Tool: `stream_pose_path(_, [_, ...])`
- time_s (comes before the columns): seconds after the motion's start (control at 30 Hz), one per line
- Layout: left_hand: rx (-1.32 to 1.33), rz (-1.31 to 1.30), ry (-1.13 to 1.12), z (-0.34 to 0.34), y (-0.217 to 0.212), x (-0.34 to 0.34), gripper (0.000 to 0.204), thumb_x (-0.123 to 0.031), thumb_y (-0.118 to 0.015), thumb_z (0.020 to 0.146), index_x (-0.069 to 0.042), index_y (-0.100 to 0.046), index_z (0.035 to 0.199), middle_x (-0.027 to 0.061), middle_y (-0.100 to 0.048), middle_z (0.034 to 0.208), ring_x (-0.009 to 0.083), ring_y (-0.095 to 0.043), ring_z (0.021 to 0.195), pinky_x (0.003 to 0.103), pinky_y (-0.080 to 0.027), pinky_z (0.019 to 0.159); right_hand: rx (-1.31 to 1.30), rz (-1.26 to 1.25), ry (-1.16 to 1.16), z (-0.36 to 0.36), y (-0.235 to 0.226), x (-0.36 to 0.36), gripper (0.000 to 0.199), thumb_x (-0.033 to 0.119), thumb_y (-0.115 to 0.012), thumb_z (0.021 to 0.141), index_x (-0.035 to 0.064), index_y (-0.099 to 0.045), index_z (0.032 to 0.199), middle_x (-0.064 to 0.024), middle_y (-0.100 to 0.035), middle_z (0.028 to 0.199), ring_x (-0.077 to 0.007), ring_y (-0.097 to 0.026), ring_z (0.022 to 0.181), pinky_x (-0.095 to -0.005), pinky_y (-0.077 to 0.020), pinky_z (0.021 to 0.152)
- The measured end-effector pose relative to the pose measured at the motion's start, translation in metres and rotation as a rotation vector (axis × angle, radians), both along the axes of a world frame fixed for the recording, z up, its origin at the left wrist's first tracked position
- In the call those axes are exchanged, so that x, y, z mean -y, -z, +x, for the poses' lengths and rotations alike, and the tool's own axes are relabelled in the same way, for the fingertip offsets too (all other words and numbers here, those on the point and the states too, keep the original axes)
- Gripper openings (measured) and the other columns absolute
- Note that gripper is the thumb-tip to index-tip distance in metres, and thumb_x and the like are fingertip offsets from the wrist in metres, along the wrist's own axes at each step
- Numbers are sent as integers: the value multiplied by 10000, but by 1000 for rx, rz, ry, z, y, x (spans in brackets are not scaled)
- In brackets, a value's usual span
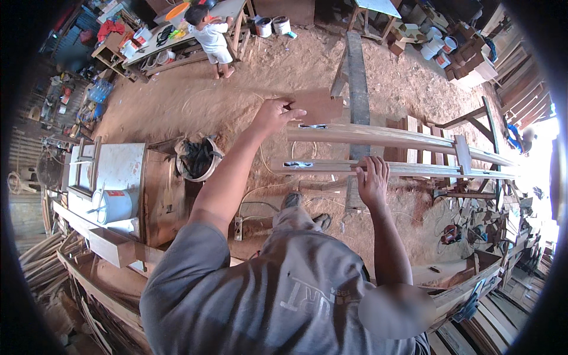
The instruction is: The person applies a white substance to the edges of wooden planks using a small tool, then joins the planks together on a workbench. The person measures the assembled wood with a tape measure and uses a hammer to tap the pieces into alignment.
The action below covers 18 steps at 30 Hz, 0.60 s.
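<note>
My left hand (275,117) grips a flat brown piece of wood (319,107) by its left edge, thumb stretched along it. That piece is held just above the far one of two long wooden rails (367,135). The near wooden rail (331,168) runs alongside, and my right hand (373,182) is closed over it from the near side. Each rail has a slot near its left end with something pale and shiny in it. Farther right, a short crosspiece (462,154) spans both rails.
A dark plank (358,89) passes beneath the rails. A person (212,41) stands at a cluttered bench (225,10). At left are a bucket of dark material (204,168) and a white-topped cabinet (118,160). Cords cross the dirt floor; a power tool (451,234) lies at right.
</note>
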<state>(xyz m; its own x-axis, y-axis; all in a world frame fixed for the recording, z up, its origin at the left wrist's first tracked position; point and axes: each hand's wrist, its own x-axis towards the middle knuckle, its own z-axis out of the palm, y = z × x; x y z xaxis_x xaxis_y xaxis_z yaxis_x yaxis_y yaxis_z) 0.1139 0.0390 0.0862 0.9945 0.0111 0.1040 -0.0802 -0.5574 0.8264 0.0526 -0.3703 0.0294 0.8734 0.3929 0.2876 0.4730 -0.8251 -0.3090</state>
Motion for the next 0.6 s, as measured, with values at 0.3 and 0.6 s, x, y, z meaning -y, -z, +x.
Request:
stream_pose_path(0.3, [-43, 100, -21, -3, -2, -3, 830, -622, -867, 878, 102, -753, 1268, 262, -798, 1208, 325, -785, 1133, 407, -586, 1010, 7, -22, -7, 1, -1, 0, 487, 346, -624, 1096, 10, -595, 1448, -225, -590, 1461, -446, -471, 1462, -611, -299, 1269])
stream_pose_path(0.6, [-64, 87, 2, -3, 1, -10, 810, -620, -876, 868, 63, -758, 1288, 249, -797, 1225, 321, -784, 1136, 401, -589, 1014, 8, -14, -26, 2, 0, 0, 486, 350, -611, 1100, 20, -586, 1456, -221, -590, 1456, -439, -470, 1459, -599, -300, 1269])
